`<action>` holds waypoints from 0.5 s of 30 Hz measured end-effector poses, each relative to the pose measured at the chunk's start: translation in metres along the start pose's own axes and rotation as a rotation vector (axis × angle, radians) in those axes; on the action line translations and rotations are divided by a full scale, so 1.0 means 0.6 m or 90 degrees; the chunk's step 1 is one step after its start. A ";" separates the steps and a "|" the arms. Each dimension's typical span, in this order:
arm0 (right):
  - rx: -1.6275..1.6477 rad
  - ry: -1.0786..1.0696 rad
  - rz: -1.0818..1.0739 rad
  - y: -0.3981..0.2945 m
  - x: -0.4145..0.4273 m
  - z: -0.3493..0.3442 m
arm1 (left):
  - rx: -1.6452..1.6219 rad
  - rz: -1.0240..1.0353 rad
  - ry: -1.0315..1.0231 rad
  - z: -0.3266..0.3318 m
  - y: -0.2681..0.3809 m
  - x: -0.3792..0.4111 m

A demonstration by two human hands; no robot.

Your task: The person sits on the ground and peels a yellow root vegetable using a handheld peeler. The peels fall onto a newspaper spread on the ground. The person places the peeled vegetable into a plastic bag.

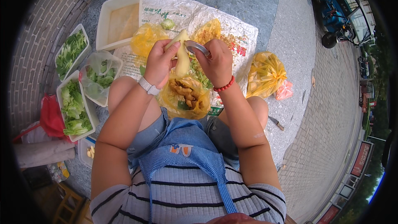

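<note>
My left hand [162, 59] grips a long, pale peeled vegetable or root [182, 54], tilted, its narrower end up. Against its right side my right hand [216, 59] holds a round metal tool [196, 47], perhaps a peeler or spoon, with its handle hidden in the fist. Below both hands an open yellow plastic bag [202, 101] holds knobbly brown ginger roots [185, 91]. Green and brown peelings [199, 73] lie beneath and behind my hands on a white woven sack [192, 9]. A round, pale green vegetable [168, 24] rests on the sack beyond.
A white tub [104, 21] stands at the back left. Baskets of green stems [72, 54] and lettuce [74, 109], and a bag of leaves [101, 73], are at the left. A tied yellow bag [266, 71] and a knife [276, 123] lie at the right.
</note>
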State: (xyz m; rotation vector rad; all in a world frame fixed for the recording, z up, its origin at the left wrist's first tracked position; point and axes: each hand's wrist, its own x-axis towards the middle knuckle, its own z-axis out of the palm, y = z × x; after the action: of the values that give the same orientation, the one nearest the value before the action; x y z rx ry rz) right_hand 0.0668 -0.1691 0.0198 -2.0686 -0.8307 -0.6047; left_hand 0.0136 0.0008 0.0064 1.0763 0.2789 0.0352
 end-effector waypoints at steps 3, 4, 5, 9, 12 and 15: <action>0.001 0.006 0.022 -0.003 -0.004 0.001 | -0.089 -0.009 -0.005 0.008 0.003 -0.001; 0.005 0.008 0.029 -0.003 -0.005 0.001 | -0.086 -0.008 0.004 0.008 0.005 -0.002; 0.010 0.010 0.032 -0.001 -0.004 0.002 | -0.082 -0.007 0.014 0.007 0.006 -0.002; 0.032 0.005 0.003 0.011 -0.005 -0.007 | -0.074 -0.014 0.017 0.003 0.017 -0.004; 0.027 -0.014 -0.048 0.012 -0.001 -0.006 | -0.088 -0.022 -0.012 0.005 0.012 -0.007; 0.003 -0.030 -0.075 0.008 0.002 -0.010 | -0.088 -0.020 -0.024 0.005 0.009 -0.008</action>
State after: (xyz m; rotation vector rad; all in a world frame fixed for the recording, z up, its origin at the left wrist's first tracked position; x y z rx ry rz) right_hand 0.0706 -0.1755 0.0214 -2.0467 -0.9856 -0.6179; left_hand 0.0103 0.0003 0.0136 0.9348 0.2555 0.0064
